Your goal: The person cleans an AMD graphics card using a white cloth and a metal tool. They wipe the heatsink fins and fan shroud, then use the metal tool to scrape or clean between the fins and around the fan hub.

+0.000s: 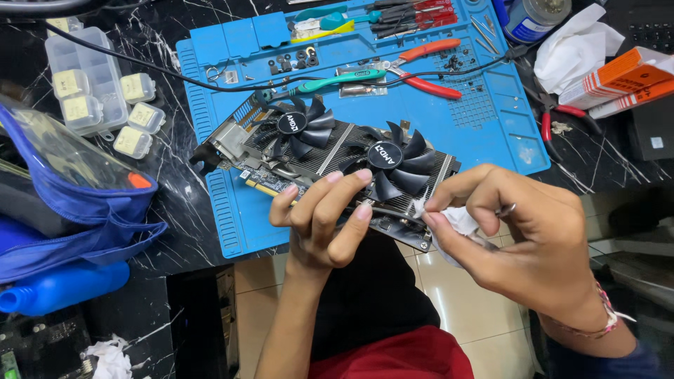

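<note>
The graphics card [330, 165] lies across the near edge of the work mat [491, 133], which sits on the counter [175, 203]. My left hand [319, 221] holds its near side — my right hand [519, 238], just right of it, presses a tissue wad [456, 221] against its right end. Behind the card lie a screwdriver [330, 82] and pliers [428, 67]; left of the mat, a compartment box [88, 77].

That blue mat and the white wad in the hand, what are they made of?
The blue mat looks like soft matte silicone or rubber, with moulded ridges and trays. The white wad, pinched in the right hand, seems to be tissue paper: crumpled and thin.
</note>
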